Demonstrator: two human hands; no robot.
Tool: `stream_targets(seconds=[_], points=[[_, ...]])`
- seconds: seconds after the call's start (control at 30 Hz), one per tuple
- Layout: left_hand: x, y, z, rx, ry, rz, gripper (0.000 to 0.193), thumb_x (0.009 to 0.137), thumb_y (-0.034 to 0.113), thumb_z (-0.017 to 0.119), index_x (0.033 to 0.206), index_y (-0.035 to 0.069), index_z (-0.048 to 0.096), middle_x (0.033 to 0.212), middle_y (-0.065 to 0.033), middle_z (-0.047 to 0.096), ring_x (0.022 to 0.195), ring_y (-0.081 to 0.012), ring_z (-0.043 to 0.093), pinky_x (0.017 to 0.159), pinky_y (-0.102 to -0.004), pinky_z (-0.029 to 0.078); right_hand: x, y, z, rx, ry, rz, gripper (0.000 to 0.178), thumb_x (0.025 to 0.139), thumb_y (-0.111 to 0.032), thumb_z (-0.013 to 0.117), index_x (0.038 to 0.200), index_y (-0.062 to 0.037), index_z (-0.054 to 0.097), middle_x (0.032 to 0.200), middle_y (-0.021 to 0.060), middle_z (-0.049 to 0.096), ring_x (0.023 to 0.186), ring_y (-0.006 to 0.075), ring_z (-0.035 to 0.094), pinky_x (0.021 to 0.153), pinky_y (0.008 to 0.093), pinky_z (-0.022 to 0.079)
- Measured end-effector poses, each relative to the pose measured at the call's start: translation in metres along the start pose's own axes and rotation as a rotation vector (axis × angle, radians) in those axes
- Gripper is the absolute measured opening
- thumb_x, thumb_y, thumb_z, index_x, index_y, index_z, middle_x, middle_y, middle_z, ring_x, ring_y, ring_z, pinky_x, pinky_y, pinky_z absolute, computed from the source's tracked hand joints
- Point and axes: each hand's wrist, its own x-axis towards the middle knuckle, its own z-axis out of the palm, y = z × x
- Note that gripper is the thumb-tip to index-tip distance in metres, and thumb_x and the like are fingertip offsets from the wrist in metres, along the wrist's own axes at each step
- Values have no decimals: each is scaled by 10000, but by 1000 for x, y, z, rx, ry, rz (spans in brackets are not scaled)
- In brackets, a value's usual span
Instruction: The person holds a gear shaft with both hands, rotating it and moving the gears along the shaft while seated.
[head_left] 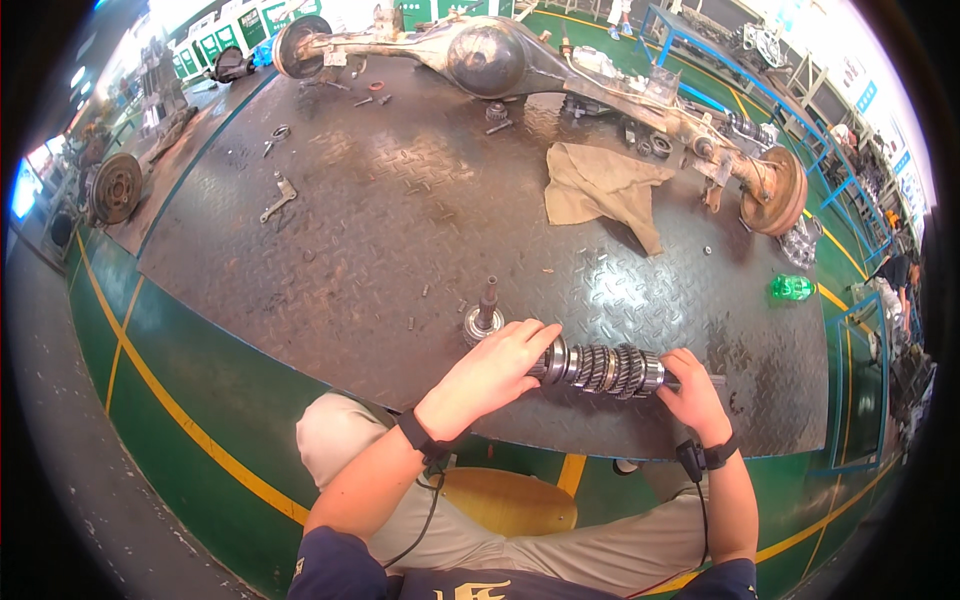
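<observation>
A gear shaft [605,368] with several toothed gears lies sideways just above the near edge of the metal table. My left hand [503,362] is wrapped over its left end, thumb on the near side and fingers over the top. At the other end, my right hand [688,390] grips the thin bare shaft, which pokes out to the right past the fingers. Part of the left end is hidden under my left hand. Just beyond that hand a smaller shaft with a round gear base [484,320] stands upright on the table.
A long axle housing [490,62] with drums at both ends spans the table's far side. A brown cloth [605,195] lies before it. A metal bracket [280,197] rests at left, and a green bottle [793,288] at the right edge. A wooden stool [505,500] shows below.
</observation>
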Motion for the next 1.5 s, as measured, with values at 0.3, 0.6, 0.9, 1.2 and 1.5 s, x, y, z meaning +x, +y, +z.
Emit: stream_targets(seconds=[0.3, 0.6, 0.9, 1.2, 1.5], points=[[1, 5, 0, -43, 18, -93, 705, 747, 57, 908, 1370, 3, 583, 1274, -211, 691, 1184, -432, 662, 1019, -488, 551, 0, -1, -1, 13, -6, 8, 358, 729, 33, 752, 1078, 29, 667, 1085, 171, 667, 1058, 399, 619, 930, 458, 530], [-2, -7, 7, -5, 55, 17, 594, 728, 73, 909, 1257, 0, 651, 1294, -199, 684, 1215, -406, 655, 1061, -461, 546, -1, -1, 0, 13, 2, 7, 367, 730, 30, 762, 1084, 28, 670, 1089, 169, 669, 1061, 398, 625, 929, 459, 532], [-1, -7, 6, -54, 46, 13, 583, 736, 58, 899, 1261, 4, 651, 1282, -194, 685, 1205, -406, 656, 1056, -460, 546, -1, 1, 1, -3, 3, -5, 369, 730, 29, 767, 1084, 27, 661, 1085, 169, 666, 1057, 400, 623, 930, 456, 533], [0, -6, 2, -104, 59, -13, 547, 752, 57, 894, 1239, 6, 650, 1260, -196, 692, 1176, -414, 665, 1021, -457, 552, -1, 0, 1, -2, 0, -2, 370, 729, 30, 763, 1086, 33, 665, 1088, 177, 667, 1061, 404, 622, 929, 457, 533], [1, -8, 4, -113, 55, -3, 541, 768, 63, 889, 1247, 10, 642, 1280, -190, 681, 1192, -409, 657, 1027, -458, 550, -1, -2, 0, -5, -2, 11, 379, 729, 28, 760, 1096, 35, 669, 1097, 177, 669, 1070, 406, 624, 936, 458, 533]])
